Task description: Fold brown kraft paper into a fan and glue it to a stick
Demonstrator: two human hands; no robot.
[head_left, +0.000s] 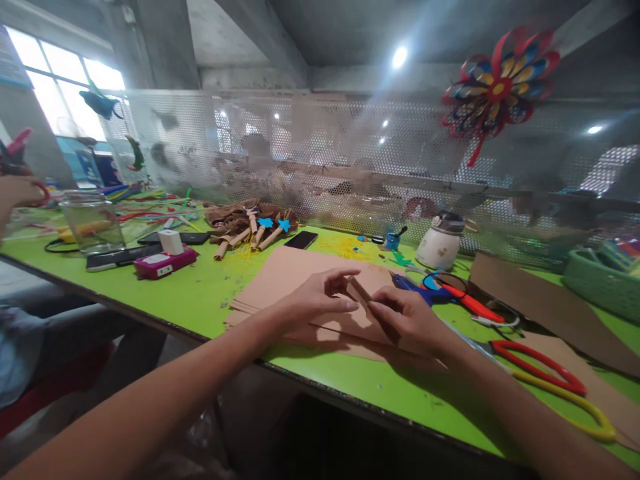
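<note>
Between my two hands is a small folded strip of brown paper [359, 291], tilted above the table. My right hand [400, 313] pinches its lower end between thumb and fingers. Curved around the strip's upper left side, my left hand [325, 293] has its thumb and fingers apart; whether a fingertip touches the paper is hard to tell. Beneath both hands lies a stack of brown paper sheets [295, 273] on the green table [210, 300]. Scissors with red and yellow handles [540, 367] rest by my right forearm.
Blue-handled pliers [420, 287], a red-handled tool [470, 303] and a white kettle [440, 243] stand or lie to the right, near a green basket [605, 287]. Rolled paper pieces [250, 237], a phone [301, 240], a purple power strip [165, 263] and a glass jar [93, 223] are leftward. Another person's hand [23, 193] is far left.
</note>
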